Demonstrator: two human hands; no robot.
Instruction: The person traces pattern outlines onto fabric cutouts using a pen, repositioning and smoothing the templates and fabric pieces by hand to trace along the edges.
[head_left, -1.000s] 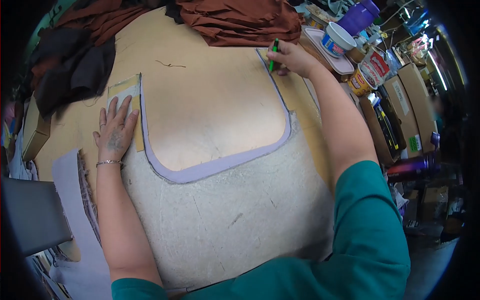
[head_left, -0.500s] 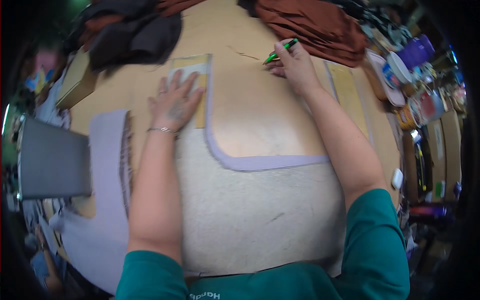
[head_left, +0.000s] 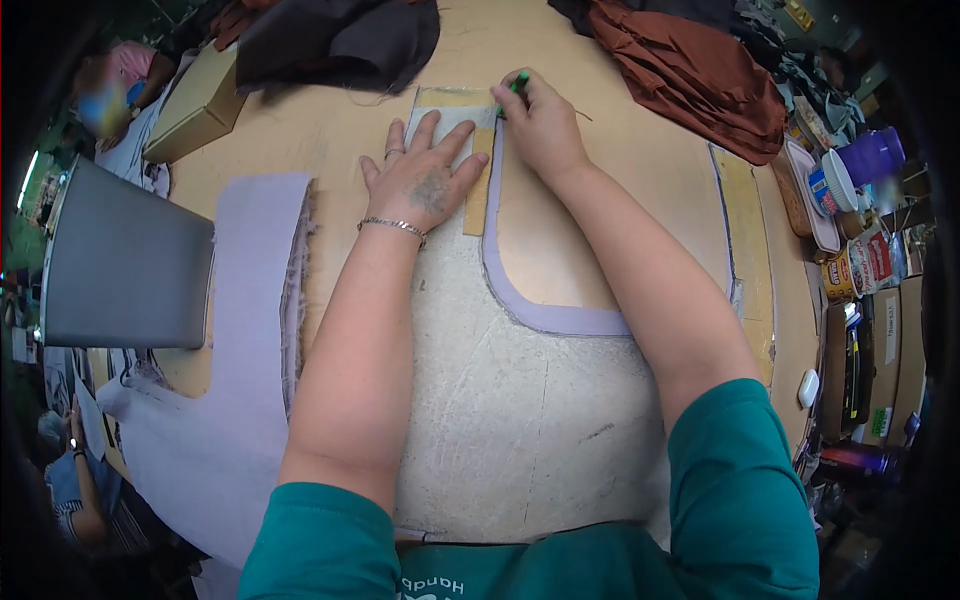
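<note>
My left hand (head_left: 425, 175) lies flat with fingers spread on the upper left arm of a grey U-shaped template (head_left: 500, 420), which has yellow tape strips (head_left: 478, 190) on it. A green pen (head_left: 519, 82) is gripped in my right hand (head_left: 540, 125), close to the top inner corner of that arm. Lilac fabric (head_left: 560, 318) shows as a band along the template's curved inner edge. The pen's tip is mostly hidden by my fingers.
Frayed lilac fabric pieces (head_left: 255, 270) lie at left beside a grey box-like panel (head_left: 125, 260). Dark cloth (head_left: 335, 45) and brown cloth (head_left: 680, 75) are at the back. Tubs and a purple bottle (head_left: 872, 157) stand at right. Two people are at the left edge.
My right hand has moved the pen from the template's right arm across to its left arm. My left hand stays on the left arm, while the view has turned left.
</note>
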